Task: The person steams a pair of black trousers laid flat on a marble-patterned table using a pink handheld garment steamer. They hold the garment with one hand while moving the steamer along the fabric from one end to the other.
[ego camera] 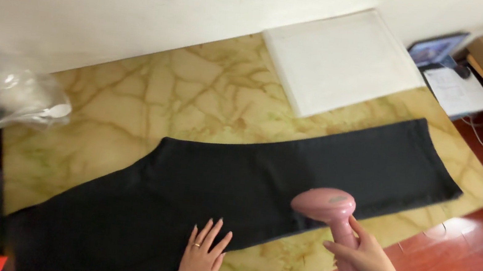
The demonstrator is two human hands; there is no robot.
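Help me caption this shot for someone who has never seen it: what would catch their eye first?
A long dark garment lies flat across the yellow marbled table. At its lower edge the right hand grips a pink handheld steamer, head on the cloth, while the left hand presses flat on the fabric beside it. A white board lies at the table's far side.

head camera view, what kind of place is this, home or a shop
Most likely a room in a home. Dark trousers lie flat on a marble-patterned table over a red wooden floor, the right hand holds a pink handheld steamer, and a tablet rests on papers nearby.
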